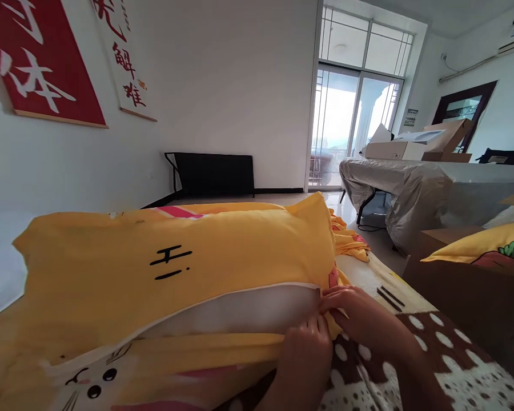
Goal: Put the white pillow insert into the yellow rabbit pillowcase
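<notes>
A long yellow pillowcase [248,245] with "Hi" lettering lies across the bed in front of me. Its long side gapes along a pale zipper edge [223,295], and the white pillow [248,311] inside shows through the gap. The lower flap, printed with a rabbit face, hangs towards me. At the right end of the opening, my right hand [355,314] pinches the pillowcase edge with thumb and fingers. Just below and left of it, my left hand [310,348] is closed on the lower edge of the pillowcase. Whatever small part lies between the fingertips is hidden.
Under the pillowcase is a brown and cream patterned blanket [415,348]. Crumpled yellow fabric [351,240] lies behind its right end. Another yellow pillow [492,248] rests on a cardboard box [449,279] at right. Further back, a plastic-covered table [394,168] carries open boxes [400,149].
</notes>
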Motion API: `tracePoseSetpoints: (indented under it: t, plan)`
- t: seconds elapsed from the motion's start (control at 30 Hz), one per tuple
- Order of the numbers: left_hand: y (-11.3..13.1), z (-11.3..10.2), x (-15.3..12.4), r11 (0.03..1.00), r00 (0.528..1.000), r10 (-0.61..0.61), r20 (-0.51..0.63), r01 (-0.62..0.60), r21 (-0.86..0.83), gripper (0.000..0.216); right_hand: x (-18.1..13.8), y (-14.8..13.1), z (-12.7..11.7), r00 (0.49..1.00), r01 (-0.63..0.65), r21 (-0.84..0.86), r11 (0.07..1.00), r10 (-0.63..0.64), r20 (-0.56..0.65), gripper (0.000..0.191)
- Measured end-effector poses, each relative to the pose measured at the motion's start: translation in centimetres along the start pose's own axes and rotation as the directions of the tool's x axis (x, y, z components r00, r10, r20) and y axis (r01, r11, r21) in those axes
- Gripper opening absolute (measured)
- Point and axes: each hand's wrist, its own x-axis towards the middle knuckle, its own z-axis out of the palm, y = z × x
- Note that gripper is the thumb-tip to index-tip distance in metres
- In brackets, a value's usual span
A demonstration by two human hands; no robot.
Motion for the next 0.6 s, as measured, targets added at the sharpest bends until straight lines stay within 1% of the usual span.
tracePoseSetpoints:
  t: [0.07,0.13,0.17,0.2,0.27,0.33,0.43,0.53,0.6]
  plan:
    - [0.2,1.0,-0.3,0.999,0.998,0.045,-0.052,-0.044,0.021,0.031,0.7,0.3,-0.2,0.987,-0.121,0.096,0.988,0.129,-0.092,0.024]
    - [0.3,1.7,-0.5,0.993,0.984,0.105,-0.145,-0.096,0.063,0.035,1.3,0.7,-0.2,0.938,-0.276,0.134,0.952,0.297,-0.179,0.033]
    - [0.4,2.0,-0.6,0.989,0.974,0.127,-0.188,-0.111,0.094,0.036,1.6,0.9,0.0,0.913,-0.342,0.124,0.932,0.36,-0.189,0.038]
    - [0.5,2.3,-0.7,0.985,0.965,0.146,-0.216,-0.121,0.125,0.036,1.8,1.1,0.2,0.9,-0.389,0.098,0.916,0.401,-0.173,0.041]
    - [0.6,2.5,-0.9,0.974,0.955,0.177,-0.239,-0.135,0.183,0.03,2.2,1.3,0.7,0.901,-0.42,0.045,0.906,0.423,-0.098,0.041]
    - [0.8,2.6,-1.1,0.962,0.947,0.207,-0.245,-0.152,0.228,0.027,2.5,1.4,1.1,0.915,-0.402,0.026,0.915,0.403,-0.035,0.038]
    - [1.2,2.6,-1.3,0.95,0.937,0.239,-0.255,-0.171,0.263,0.026,2.8,1.5,1.3,0.918,-0.396,0.05,0.917,0.396,0.011,0.036]
    - [1.4,2.6,-1.3,0.946,0.937,0.243,-0.252,-0.172,0.275,0.025,2.8,1.7,1.0,0.913,-0.406,0.1,0.908,0.4,0.077,0.035]
    - [1.5,2.7,-1.3,0.942,0.934,0.251,-0.254,-0.175,0.287,0.024,2.7,1.9,1.0,0.906,-0.421,0.098,0.902,0.414,0.087,0.033]
